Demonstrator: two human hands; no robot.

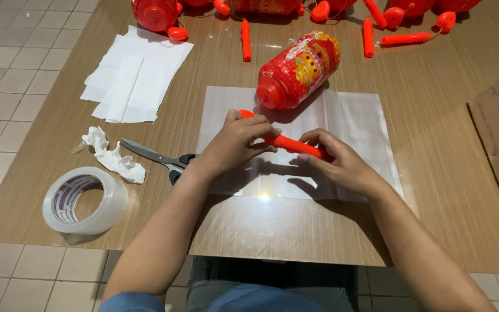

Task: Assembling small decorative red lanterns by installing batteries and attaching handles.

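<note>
Right now I am watching both hands working an orange stick [289,144] that is lying across a clear plastic sheet [353,121] near the middle of the table [434,173]. A thin string seems to be running from the stick's far end up to the red lantern [298,70] resting on its side at twelve o'clock, though I am not making it out well.

I am judging the string as the weak spot: if the hands are pulling the stick toward six o'clock, the lantern could be rolling after it, or the string could be snapping. The slick sheet could also be sliding or creasing under the wrists.

My left hand [239,141] is curling over the stick's far end, fingers pinching it, wrist bent inward from eight o'clock. My right hand [342,162] is gripping the near end, thumb on top, forearm coming in from five o'clock.

Scissors [157,157] are lying at nine o'clock, beside crumpled tissue [114,156] and a tape roll [82,199].
</note>
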